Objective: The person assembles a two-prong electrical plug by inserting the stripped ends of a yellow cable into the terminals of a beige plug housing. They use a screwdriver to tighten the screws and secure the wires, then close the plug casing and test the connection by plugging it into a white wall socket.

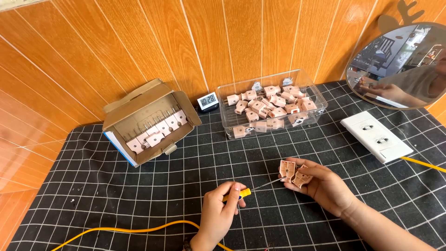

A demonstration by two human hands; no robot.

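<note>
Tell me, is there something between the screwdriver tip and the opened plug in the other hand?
Nothing visible. The left hand holds the yellow screwdriver, and its thin shaft runs across bare mat to the opened plug in the right hand.

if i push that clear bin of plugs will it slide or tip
The clear bin would likely slide rather than tip: it is low, wide and sits flat on the mat. It probably feels light, being thin plastic. The loose plugs inside would likely shift and rattle.

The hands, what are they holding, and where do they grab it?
The left hand grips a small yellow-handled screwdriver by its handle. The right hand pinches an opened pale pink plastic plug by its edges, between thumb and fingertips.
</note>
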